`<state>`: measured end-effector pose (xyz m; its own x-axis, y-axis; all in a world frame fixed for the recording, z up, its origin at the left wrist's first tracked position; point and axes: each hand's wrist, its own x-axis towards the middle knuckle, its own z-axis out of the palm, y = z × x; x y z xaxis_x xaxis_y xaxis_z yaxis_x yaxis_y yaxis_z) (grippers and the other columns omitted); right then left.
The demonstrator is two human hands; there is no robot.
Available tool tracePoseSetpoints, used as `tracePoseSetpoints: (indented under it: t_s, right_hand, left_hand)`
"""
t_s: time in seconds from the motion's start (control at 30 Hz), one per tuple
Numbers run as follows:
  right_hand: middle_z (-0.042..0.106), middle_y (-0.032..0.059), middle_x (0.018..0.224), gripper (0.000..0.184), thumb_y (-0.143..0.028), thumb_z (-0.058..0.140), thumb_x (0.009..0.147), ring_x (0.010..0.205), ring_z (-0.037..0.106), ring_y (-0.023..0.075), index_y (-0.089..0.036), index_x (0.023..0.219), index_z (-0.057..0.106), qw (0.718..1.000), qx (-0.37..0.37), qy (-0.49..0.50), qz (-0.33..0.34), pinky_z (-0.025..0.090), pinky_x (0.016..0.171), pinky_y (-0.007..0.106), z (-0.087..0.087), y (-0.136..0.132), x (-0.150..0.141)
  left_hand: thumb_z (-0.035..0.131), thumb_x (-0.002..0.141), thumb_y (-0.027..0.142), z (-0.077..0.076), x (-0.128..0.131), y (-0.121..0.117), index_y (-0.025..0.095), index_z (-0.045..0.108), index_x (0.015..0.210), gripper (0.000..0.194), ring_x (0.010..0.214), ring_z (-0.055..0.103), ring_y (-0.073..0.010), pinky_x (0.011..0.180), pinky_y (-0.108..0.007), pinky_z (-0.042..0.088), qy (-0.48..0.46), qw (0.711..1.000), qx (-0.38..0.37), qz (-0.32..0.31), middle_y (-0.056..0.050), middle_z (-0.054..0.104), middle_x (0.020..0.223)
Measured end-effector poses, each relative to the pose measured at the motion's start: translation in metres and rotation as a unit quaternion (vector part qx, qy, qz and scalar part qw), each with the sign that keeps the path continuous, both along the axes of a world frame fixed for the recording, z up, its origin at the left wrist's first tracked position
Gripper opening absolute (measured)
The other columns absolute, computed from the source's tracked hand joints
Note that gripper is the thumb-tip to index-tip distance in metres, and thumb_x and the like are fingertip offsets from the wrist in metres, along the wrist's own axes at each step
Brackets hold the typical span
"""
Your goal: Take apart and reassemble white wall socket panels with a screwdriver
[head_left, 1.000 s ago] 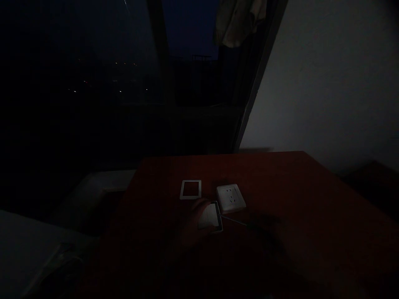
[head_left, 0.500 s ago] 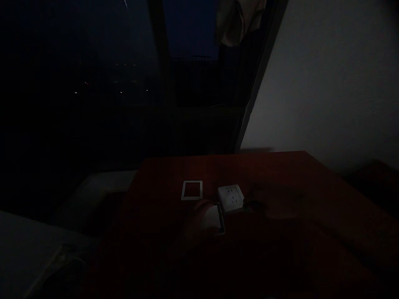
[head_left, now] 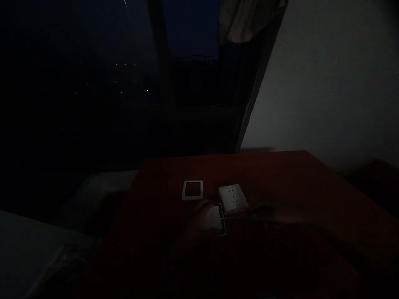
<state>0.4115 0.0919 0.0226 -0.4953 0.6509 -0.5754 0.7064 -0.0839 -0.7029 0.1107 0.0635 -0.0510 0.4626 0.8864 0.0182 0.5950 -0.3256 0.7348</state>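
The room is very dark. My left hand [head_left: 195, 226] is curled over the left side of a white square wall plate [head_left: 214, 220] lying on the red table [head_left: 280, 174] and holds it. My right hand [head_left: 280, 216] shows only as a dim shape to the right; it grips a thin metal tool [head_left: 237, 216], perhaps a screwdriver, whose tip reaches the plate's right edge. A white wall socket [head_left: 233, 198] lies just behind the tool. An empty white square frame [head_left: 192, 189] lies behind my left hand.
A dark window [head_left: 124, 74] with distant lights fills the back left, and a cloth [head_left: 246, 18] hangs at its top right. A pale wall [head_left: 327, 83] stands right of the table. A pale surface [head_left: 28, 249] lies at the lower left.
My right hand swung up beside the socket half a second ago, then came back down; the tool's tip is again at the plate's right edge. My left hand stayed on the plate.
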Motion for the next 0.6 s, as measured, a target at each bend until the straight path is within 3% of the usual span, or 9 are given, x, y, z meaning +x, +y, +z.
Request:
tracePoseSetpoints:
  t_s: [0.07, 0.2, 0.33, 0.47, 0.6]
  right_hand:
    - [0.061, 0.001, 0.071, 0.041, -0.051, 0.048, 0.088, 0.053, 0.052, 0.009, -0.017, 0.095, 0.07, 0.999, 0.029, 0.023, 0.017, 0.039, 0.048, 0.02, 0.0, -0.009, -0.001]
    - [0.065, 0.0026, 0.079, 0.04, -0.048, 0.045, 0.09, 0.063, 0.059, 0.0131, -0.02, 0.104, 0.068, 0.998, 0.055, 0.037, -0.021, 0.045, 0.054, 0.022, -0.004, -0.032, -0.004]
    - [0.069, 0.0058, 0.099, 0.039, -0.046, 0.044, 0.092, 0.085, 0.064, 0.0199, -0.022, 0.112, 0.066, 0.993, 0.083, 0.056, -0.06, 0.051, 0.071, 0.03, -0.011, -0.053, -0.005]
    - [0.068, 0.0058, 0.113, 0.035, -0.044, 0.045, 0.092, 0.106, 0.06, 0.0253, -0.026, 0.112, 0.068, 0.984, 0.148, 0.066, -0.07, 0.046, 0.092, 0.039, -0.014, -0.067, -0.009]
    - [0.066, 0.0049, 0.12, 0.037, -0.044, 0.044, 0.092, 0.106, 0.061, 0.0262, -0.029, 0.119, 0.064, 0.981, 0.167, 0.062, -0.077, 0.045, 0.094, 0.042, -0.009, -0.073, -0.018]
  left_hand:
    - [0.075, 0.069, 0.034, 0.001, 0.0, 0.001, 0.025, 0.049, 0.131, 0.068, 0.126, 0.044, -0.0287, 0.107, -0.041, 0.036, -0.005, 1.0, -0.011, 0.001, -0.006, 0.043, 0.141]
    - [0.078, 0.066, 0.031, 0.003, 0.001, 0.002, 0.025, 0.053, 0.127, 0.067, 0.124, 0.046, -0.0279, 0.106, -0.039, 0.038, -0.033, 0.999, -0.02, 0.012, -0.006, 0.046, 0.137]
    - [0.081, 0.061, 0.028, 0.005, 0.003, 0.005, 0.023, 0.057, 0.121, 0.065, 0.122, 0.047, -0.0275, 0.105, -0.039, 0.038, -0.044, 0.999, -0.005, 0.015, -0.007, 0.046, 0.135]
    - [0.08, 0.06, 0.028, 0.007, 0.009, 0.006, 0.022, 0.057, 0.119, 0.063, 0.117, 0.05, -0.0262, 0.101, -0.039, 0.042, -0.037, 0.999, 0.002, 0.022, -0.007, 0.048, 0.13]
    - [0.081, 0.059, 0.03, 0.009, 0.013, 0.004, 0.023, 0.055, 0.119, 0.066, 0.118, 0.049, -0.0271, 0.102, -0.039, 0.041, -0.01, 0.999, 0.035, 0.029, -0.007, 0.048, 0.13]
